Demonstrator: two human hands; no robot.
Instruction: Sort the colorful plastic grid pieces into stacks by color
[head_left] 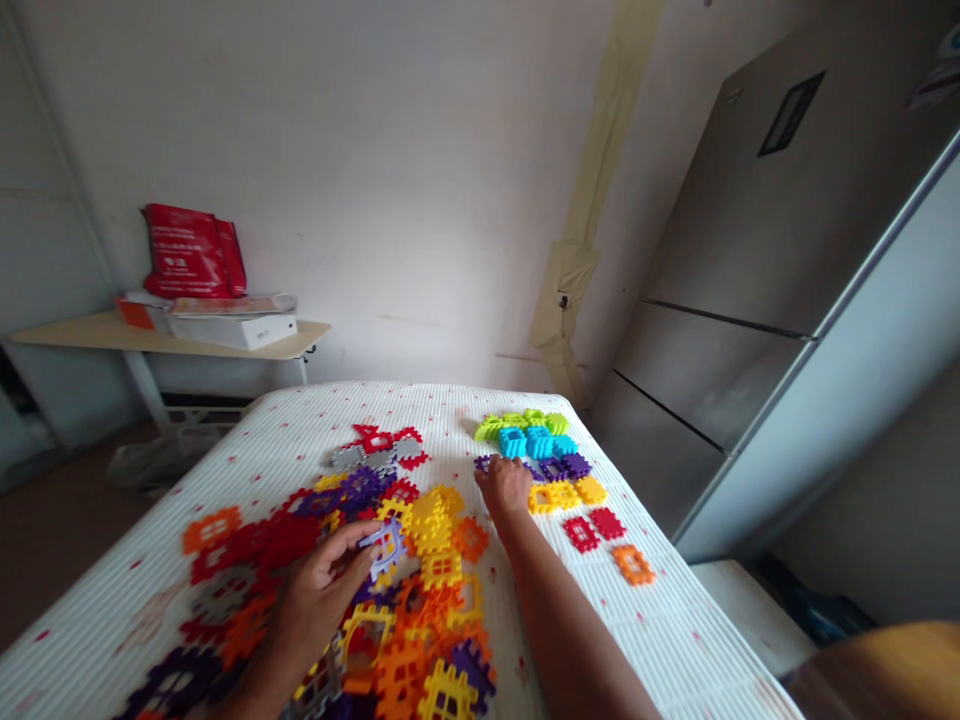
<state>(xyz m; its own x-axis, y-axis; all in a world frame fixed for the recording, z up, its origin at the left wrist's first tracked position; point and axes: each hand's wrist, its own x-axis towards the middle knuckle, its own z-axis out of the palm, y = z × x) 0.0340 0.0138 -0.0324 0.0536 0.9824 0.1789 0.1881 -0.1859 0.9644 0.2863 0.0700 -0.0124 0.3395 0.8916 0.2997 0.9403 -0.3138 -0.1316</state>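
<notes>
My left hand (330, 570) pinches a light purple plastic building piece (386, 548) between thumb and fingers, above a mixed heap of interlocking building pieces in yellow (431, 520), orange, red and grey. Farther forward, my right hand (506, 485) grips a dark purple building piece (484, 464) at the left end of the purple row (555, 468); its fingertips are partly hidden. Behind that row lie blue pieces (538, 442) and lime green pieces (517, 425). In front of it are yellow pieces (562, 495), two red pieces (581, 534) and an orange square (634, 565).
A white ribbed cloth with small red marks (300, 440) covers the table. Beyond its left side, a side table (82, 332) bears a white box (232, 328) and a red bag (191, 250). A tall fridge (697, 260) stands to the right, near the wall.
</notes>
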